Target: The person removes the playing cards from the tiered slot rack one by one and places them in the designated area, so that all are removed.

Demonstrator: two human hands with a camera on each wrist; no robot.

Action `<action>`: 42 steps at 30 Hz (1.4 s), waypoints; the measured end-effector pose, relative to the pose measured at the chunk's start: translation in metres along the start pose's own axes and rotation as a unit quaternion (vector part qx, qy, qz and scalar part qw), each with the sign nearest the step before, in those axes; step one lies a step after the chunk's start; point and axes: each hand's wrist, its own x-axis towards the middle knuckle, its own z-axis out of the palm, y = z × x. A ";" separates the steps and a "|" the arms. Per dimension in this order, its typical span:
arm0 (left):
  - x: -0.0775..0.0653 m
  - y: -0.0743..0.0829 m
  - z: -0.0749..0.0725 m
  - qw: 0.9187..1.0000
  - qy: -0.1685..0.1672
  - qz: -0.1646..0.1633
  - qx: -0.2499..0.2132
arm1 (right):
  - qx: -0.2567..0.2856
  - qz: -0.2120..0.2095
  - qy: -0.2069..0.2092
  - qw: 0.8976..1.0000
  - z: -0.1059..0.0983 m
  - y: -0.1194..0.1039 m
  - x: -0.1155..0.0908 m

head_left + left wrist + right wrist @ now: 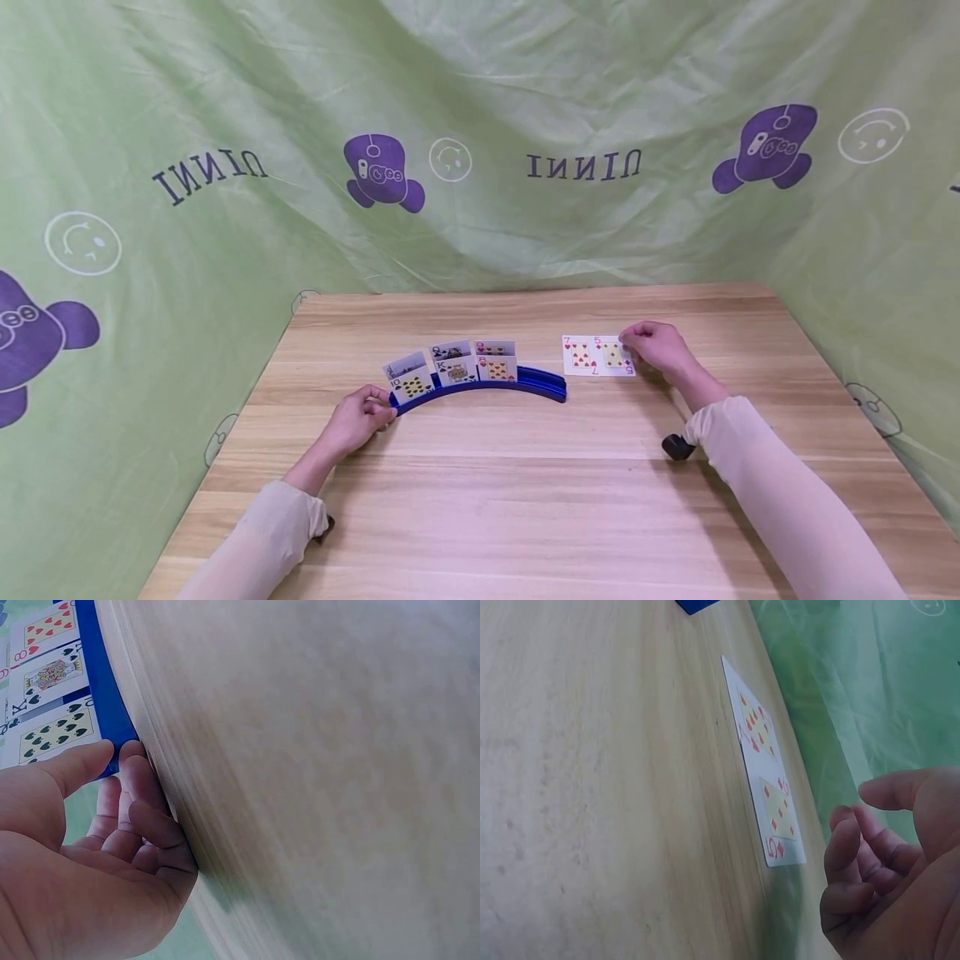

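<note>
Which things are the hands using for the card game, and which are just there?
In use:
blue card rack
cards standing in it
seven of hearts
five of diamonds
left hand
right hand

Just there:
wooden table
green printed cloth

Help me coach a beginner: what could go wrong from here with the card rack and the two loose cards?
The left hand grips only the end of the curved blue rack; a nudge there could swing it and tip the standing cards. The 7 of hearts and 5 of diamonds overlap flat on the table, so the right hand, beside the 5, might drag both along.
</note>
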 end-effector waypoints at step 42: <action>0.001 -0.002 0.001 1.000 0.003 0.005 0.002 | 0.067 -0.077 -0.043 0.994 0.018 -0.027 -0.018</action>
